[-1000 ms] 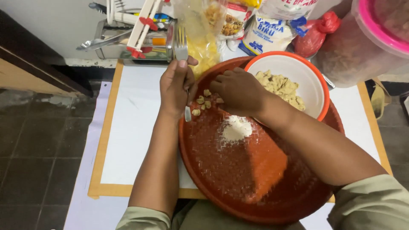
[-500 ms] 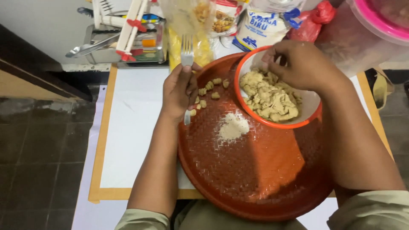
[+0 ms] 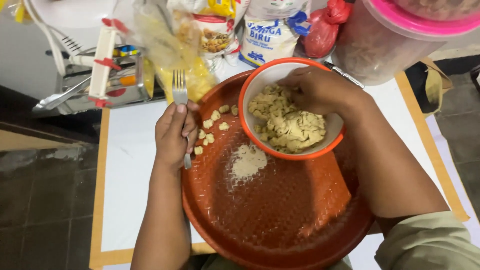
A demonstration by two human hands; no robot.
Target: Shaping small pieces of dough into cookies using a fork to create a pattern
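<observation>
At twelve o'clock on the red woven tray [image 3: 280, 220] sits one orange-rimmed bowl [image 3: 260, 82] of pale, flat dough pieces [image 3: 290, 125]; the right hand [image 3: 317, 90] dips in at its one o'clock edge, fingertips hidden, grip unclear; the left hand [image 3: 174, 132] is clenched round one fork [image 3: 179, 92], tines up; about seven shaped bits [image 3: 215, 125] and one flour heap [image 3: 248, 161] lie on the tray; white tabletop [image 3: 130, 190], dark tiled floor [image 3: 45, 200].

A home kitchen; flour bag [image 3: 267, 32], dough bowl [image 3: 290, 112], fork [image 3: 179, 87].
</observation>
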